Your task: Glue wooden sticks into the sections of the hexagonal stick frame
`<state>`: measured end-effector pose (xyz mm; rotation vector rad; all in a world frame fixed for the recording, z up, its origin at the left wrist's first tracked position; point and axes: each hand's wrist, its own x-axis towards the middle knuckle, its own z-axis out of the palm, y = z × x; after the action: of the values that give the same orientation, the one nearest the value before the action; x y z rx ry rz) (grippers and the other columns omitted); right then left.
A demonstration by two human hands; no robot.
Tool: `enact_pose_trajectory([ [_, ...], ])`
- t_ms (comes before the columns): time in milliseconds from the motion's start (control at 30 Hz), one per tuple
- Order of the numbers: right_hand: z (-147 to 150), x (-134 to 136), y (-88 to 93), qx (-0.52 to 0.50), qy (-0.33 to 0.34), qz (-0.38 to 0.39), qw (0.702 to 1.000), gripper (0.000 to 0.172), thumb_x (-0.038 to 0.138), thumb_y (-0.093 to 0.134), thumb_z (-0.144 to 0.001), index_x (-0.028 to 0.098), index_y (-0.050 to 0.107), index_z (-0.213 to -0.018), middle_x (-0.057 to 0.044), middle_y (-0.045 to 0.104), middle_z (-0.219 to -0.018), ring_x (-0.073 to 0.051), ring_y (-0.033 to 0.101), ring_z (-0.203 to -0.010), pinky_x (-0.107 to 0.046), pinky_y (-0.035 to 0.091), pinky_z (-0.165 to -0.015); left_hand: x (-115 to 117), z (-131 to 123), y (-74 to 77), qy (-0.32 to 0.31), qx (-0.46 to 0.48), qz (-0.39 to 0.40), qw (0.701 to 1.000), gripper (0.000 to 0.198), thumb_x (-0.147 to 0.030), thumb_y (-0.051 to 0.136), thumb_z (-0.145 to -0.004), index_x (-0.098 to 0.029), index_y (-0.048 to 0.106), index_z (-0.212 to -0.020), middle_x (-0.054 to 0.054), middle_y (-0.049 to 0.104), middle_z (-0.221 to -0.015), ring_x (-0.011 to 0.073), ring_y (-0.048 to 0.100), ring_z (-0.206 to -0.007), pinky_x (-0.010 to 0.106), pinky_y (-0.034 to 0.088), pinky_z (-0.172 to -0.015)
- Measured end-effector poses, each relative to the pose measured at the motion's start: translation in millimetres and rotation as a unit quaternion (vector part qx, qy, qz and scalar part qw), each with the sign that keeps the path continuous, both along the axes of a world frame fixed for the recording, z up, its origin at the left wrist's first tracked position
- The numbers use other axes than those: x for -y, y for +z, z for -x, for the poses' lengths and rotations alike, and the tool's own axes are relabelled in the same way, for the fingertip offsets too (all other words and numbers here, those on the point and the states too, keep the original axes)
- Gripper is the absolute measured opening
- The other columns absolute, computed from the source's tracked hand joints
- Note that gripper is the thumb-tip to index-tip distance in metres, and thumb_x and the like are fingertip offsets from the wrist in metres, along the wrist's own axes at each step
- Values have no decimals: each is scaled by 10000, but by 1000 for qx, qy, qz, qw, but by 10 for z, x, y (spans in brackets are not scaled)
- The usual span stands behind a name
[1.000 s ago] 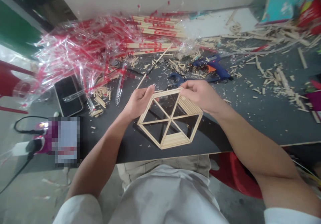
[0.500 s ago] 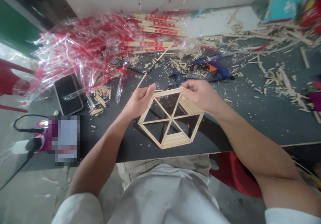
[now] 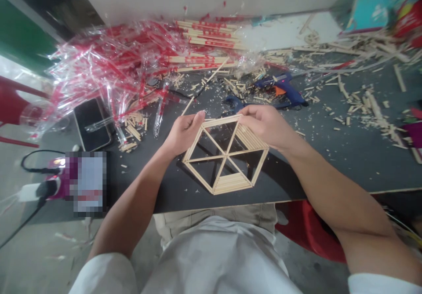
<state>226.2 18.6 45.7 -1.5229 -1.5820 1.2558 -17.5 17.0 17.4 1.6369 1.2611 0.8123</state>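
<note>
A hexagonal frame of pale wooden sticks (image 3: 226,156) is held just over the table's near side, with spokes meeting at its middle. Rows of sticks fill part of its upper right and bottom sections. My left hand (image 3: 185,132) is closed around the upper left corner, thumb on top. The fingers of my right hand (image 3: 260,123) pinch the upper right corner. A thin stick (image 3: 187,105) slants up behind my left hand; whether that hand grips it is hidden. Beyond my right hand lies a blue hot glue gun (image 3: 283,87) with an orange trigger.
Red and clear plastic wrappers (image 3: 108,61) heap at the back left, beside wrapped chopsticks (image 3: 211,34). Cut stick pieces (image 3: 359,105) litter the right side. A phone (image 3: 92,125) and a purple power strip (image 3: 61,179) with plugs lie at left. Blue-handled pliers or cutters (image 3: 234,103) sit behind the frame.
Both hands keep their hold on the hexagonal frame, almost unmoved. The whole view has shifted very slightly.
</note>
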Motion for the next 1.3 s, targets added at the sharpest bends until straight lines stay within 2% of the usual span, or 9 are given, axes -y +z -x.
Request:
enact_pose_trajectory([
  [133, -8, -6, -15, -6, 2, -8, 1000, 129, 312, 693, -830, 198, 714, -774, -18, 653, -676, -143, 520, -598, -291, 370, -565, -6, -8, 25, 13, -10, -12, 1000, 742, -817, 435, -964, -182, 574, -607, 2, 506, -525, 96, 410, -486, 259, 248, -461],
  [267, -7, -11, -29, -19, 17, -8, 1000, 170, 349, 680, -854, 200, 709, -777, -29, 685, -725, -160, 567, -653, -305, 417, -623, -22, 4, 16, 26, -10, -30, 999, 722, -818, 427, -966, -202, 494, -598, -13, 446, -512, 100, 397, -487, 260, 245, -472],
  [667, -22, -26, -77, -19, 20, -23, 999, 194, 362, 654, -870, 198, 755, -845, -45, 782, -858, -200, 677, -783, -339, 486, -759, -28, 24, -17, 24, -18, -40, 999, 696, -791, 407, -989, -212, 464, -607, -20, 418, -516, 105, 371, -489, 273, 227, -483],
  [900, -32, -40, -90, 46, 47, -88, 994, 258, 350, 574, -952, 219, 792, -909, -61, 816, -1044, -261, 744, -1014, -374, 520, -918, -38, 33, -21, 29, -25, -40, 998, 695, -785, 405, -993, -211, 444, -603, -22, 404, -515, 99, 357, -490, 269, 219, -487],
  [1100, -58, -46, -108, 60, 31, -109, 992, 345, 371, 493, -1020, 233, 776, -880, -50, 810, -981, -268, 750, -1012, -362, 532, -879, -32, 24, -14, 36, -28, -31, 998, 693, -792, 411, -982, -216, 399, -597, -24, 393, -522, 96, 350, -494, 272, 226, -497],
  [1300, -50, -37, -118, 60, 59, -118, 989, 328, 480, 606, -982, 196, 766, -938, -74, 804, -945, -223, 729, -814, -337, 529, -748, -38, 30, -18, 35, -25, -37, 998, 684, -781, 412, -989, -214, 421, -607, -30, 387, -520, 95, 346, -489, 271, 227, -497],
])
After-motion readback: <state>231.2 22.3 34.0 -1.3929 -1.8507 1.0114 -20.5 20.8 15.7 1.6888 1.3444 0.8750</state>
